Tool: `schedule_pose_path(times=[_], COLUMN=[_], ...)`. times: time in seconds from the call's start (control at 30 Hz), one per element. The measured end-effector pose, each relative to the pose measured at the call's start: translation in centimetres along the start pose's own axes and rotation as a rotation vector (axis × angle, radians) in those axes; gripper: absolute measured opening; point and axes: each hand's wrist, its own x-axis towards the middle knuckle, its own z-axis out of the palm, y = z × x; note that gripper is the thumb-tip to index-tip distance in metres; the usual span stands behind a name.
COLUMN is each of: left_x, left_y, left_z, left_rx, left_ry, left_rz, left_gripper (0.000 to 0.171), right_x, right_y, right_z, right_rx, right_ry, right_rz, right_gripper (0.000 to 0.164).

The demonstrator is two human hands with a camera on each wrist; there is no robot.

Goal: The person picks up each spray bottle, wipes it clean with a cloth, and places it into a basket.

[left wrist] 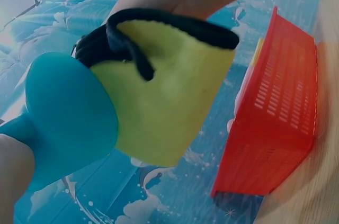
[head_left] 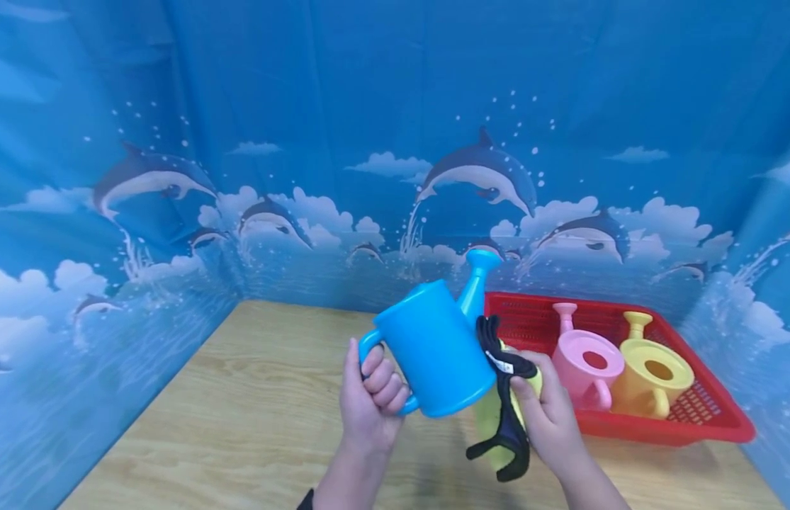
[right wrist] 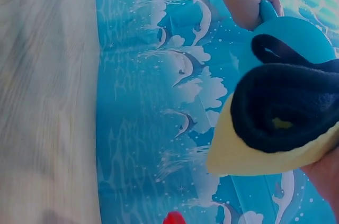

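My left hand (head_left: pixel 371 400) grips the handle of a light-blue toy watering can (head_left: pixel 433 347), raised above the table and tilted, its spout pointing up and to the right. In my right hand (head_left: pixel 550 414) is a folded yellow cleaning cloth (left wrist: pixel 175 91) with black edging and a dark inner side. The cloth is at the can's right side, below the spout; whether it touches the can is hard to tell. From the right wrist view, the cloth's dark fold (right wrist: pixel 286 107) covers part of the can.
A red perforated basket (head_left: pixel 675 428) stands on the wooden table (head_left: pixel 261 404) at the right. Inside it are a pink watering can (head_left: pixel 576 365) and a yellow watering can (head_left: pixel 637 382). A blue dolphin-print sheet (head_left: pixel 343 85) hangs behind and at both sides.
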Motion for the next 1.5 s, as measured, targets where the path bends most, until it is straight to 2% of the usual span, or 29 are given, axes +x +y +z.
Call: schedule_pose_path(times=[0.13,0.33,0.57,0.8,0.93,1.03,1.2,1.33,1.5], left_x=[0.0,0.2,0.4,0.1,0.1,0.1,0.1,0.1,0.2], left_y=[0.0,0.1,0.6,0.9,0.8,0.6,0.5,0.5,0.4], left_z=[-0.2,-0.7,-1.1,-1.1,-1.0,-0.9,-0.9,-0.9,-0.9], left_rx=[0.111,0.218,0.367,0.545,0.637,0.736,0.864,0.939,0.985], left_ry=[-0.007,-0.085,-0.173,-0.133,-0.076,-0.013,0.006,0.009,-0.020], left_rz=[0.011,0.021,0.017,0.010,0.043,0.063,0.101,0.115,0.156], left_gripper=[0.055,0.052,0.050,0.048,0.050,0.053,0.053,0.051,0.048], right_x=[-0.6,-1.2,-1.3,-1.4,-1.2,-1.1,-1.0,-0.9,-0.6], right_y=[0.3,0.6,0.7,1.0,1.1,1.2,1.1,0.9,0.3], right_z=[-0.2,-0.8,-1.5,-2.4,-3.2,-3.8,-4.4,-4.7,-4.7], right_rx=[-0.050,-0.078,-0.072,-0.094,0.049,0.147,0.057,0.058,0.046], right_ry=[-0.004,0.003,0.011,0.087,0.103,0.120,0.172,0.193,0.188], right_rz=[-0.006,-0.015,0.036,0.119,0.143,0.163,0.211,0.246,0.230], right_gripper=[0.023,0.024,0.027,0.044,0.045,0.041,0.039,0.038,0.036])
